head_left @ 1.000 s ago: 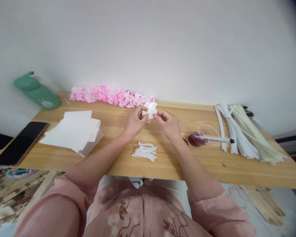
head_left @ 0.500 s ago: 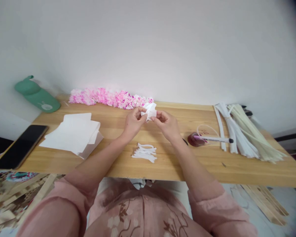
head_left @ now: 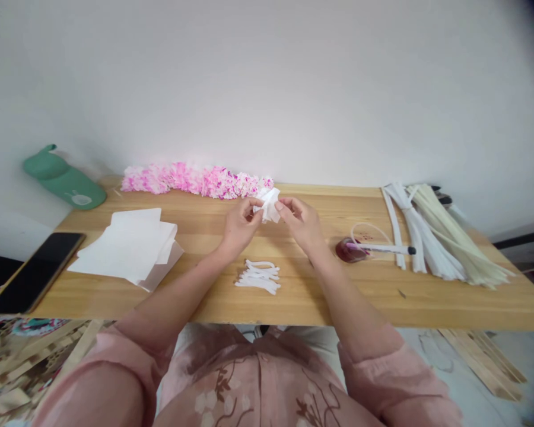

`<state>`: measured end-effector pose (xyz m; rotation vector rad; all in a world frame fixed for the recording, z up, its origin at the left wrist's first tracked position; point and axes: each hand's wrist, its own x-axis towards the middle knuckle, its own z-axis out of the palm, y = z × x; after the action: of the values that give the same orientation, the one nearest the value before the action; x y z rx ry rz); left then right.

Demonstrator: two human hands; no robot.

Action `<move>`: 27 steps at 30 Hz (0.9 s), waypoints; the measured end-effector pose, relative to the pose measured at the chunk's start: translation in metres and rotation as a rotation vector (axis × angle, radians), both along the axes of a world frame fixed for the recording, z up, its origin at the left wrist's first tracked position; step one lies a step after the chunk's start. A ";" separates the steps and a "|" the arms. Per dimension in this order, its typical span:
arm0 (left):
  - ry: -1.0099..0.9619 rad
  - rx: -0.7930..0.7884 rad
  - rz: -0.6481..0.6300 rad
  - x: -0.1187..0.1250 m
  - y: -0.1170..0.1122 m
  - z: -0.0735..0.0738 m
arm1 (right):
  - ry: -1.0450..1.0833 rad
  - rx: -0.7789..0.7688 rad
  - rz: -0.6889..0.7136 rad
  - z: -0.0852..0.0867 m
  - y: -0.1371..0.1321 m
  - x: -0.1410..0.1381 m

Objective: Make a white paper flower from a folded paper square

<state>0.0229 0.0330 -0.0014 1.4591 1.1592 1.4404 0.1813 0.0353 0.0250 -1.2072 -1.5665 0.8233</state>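
Centrally: one ruffled white paper piece (head_left: pixel 269 203), held over the wooden table (head_left: pixel 360 305), folds fanning toward the wall (head_left: pixel 267 95); long axis not discernible. Behind: one pink-and-white garland (head_left: pixel 191 179), its right end partly screened by the piece. Toward the near edge: small white strips (head_left: pixel 258 277). Rightward: dark red jar (head_left: pixel 349 251), overlapped by a pen (head_left: pixel 385 249). Leftward: white sheets (head_left: pixel 122 243). Grip: left hand (head_left: pixel 241 225) pinching the piece's left side, right hand (head_left: pixel 303 224) its right edge.

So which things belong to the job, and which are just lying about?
In the job: white piece (held); likely short white strips, white sheets, pink garland, white bundle; possibly red jar, pen.
Lying about, seemingly: phone, green bottle.
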 end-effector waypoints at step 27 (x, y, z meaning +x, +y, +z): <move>-0.043 -0.028 0.014 -0.003 -0.002 0.010 | -0.021 0.029 -0.008 -0.007 0.002 -0.001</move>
<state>0.0200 0.0306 0.0082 1.3962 1.1609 1.4526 0.1804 0.0374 0.0180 -1.2039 -1.5847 0.7828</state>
